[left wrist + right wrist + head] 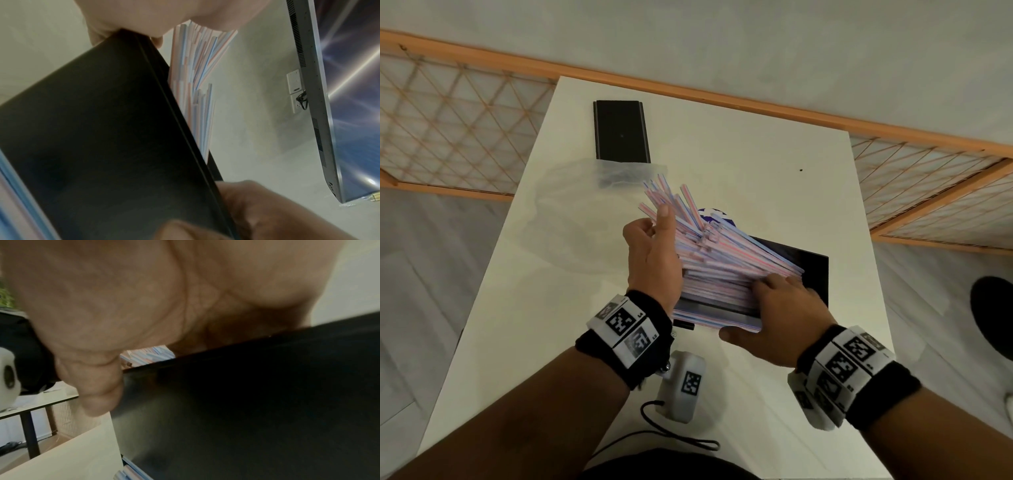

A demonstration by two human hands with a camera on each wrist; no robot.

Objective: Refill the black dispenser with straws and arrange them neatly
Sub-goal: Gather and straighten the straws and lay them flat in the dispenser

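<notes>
Nearest the head camera are the two forearms with their wrist bands, reaching up from six o'clock to the black dispenser (811, 270), which sits on the white table (756, 164) just right of centre. A thick pile of striped straws (722, 263) lies in and over it, its long axis running from about four o'clock up to ten o'clock, and the ten o'clock ends fan out unevenly past the box edge.

The left hand (654, 260) stands at nine o'clock of the pile, edge-on, with fingers loosely bent against the splayed ends. The right hand (780, 315) lies at five o'clock, fingers spread flat on the straws and thumb under the near edge; neither hand grips anything.

Squaring the bundle likely turns on the left hand, the one beside the ragged ends, pushing toward four o'clock.

A black lid (621, 132) and a clear bag (619, 174) rest at eleven o'clock.

Hidden: the dispenser's inside and its left wall. Both wrist views are mostly blocked by black wall and palm.
</notes>
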